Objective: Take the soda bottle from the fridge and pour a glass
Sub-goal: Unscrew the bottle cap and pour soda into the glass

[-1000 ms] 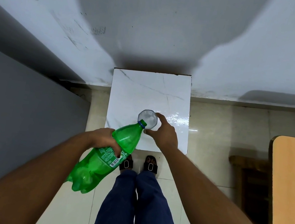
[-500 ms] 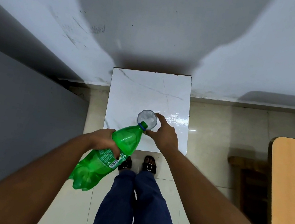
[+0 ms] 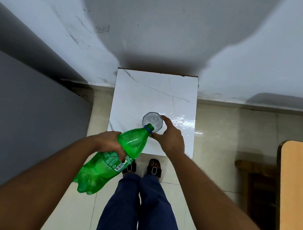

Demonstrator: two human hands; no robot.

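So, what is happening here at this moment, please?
A person stands at a small white marble-top table and pours soda. The left hand holds a tilted green bottle, its open mouth over a clear glass on the table. The right hand steadies the glass by its side.

the left hand (image 3: 110, 143) covered part of the bottle (image 3: 113, 160), and its label print was too small to read. the bottle's mouth hid the near rim of the glass (image 3: 152, 120); whether liquid ran could not be told. the right hand (image 3: 170, 138) hid the glass's right side. the wooden table (image 3: 299, 194) at right and both forearms were cut by the edges.
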